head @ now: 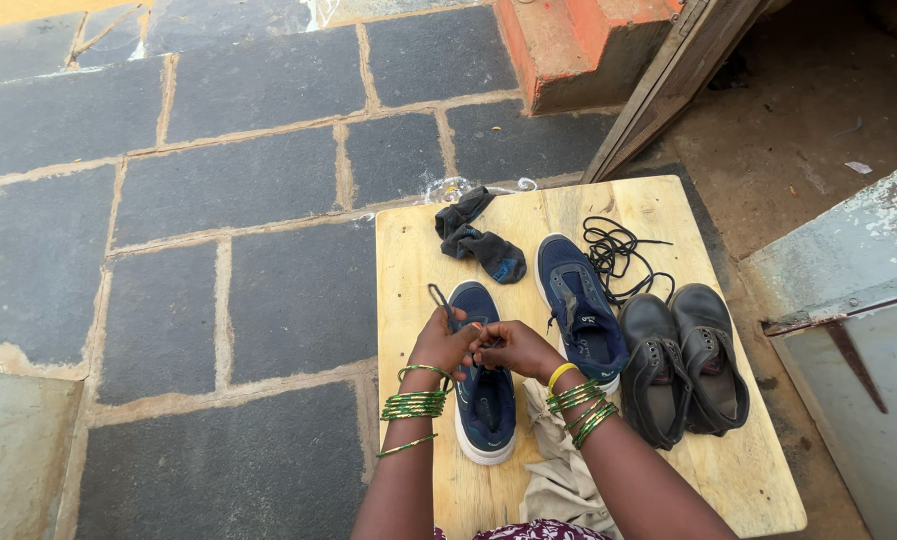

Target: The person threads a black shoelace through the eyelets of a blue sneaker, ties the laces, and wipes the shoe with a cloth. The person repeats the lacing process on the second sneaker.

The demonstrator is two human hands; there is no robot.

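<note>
- On the wooden table (pixel 669 470), near its front-left edge: blue shoe (pixel 484 385), toe pointing away.
- Left hand (pixel 442 343) pinching the dark lace (pixel 439 297); right hand (pixel 514 345) gripping the lace end — both closed.
- Best kept taut, threaded flat — no twists.

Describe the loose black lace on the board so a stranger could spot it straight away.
Start at the wooden board on the stone paving. At its far right end, beyond the black shoes, lies a loose black lace. It alone is a thin tangled cord lying free, threaded through no shoe.
</note>
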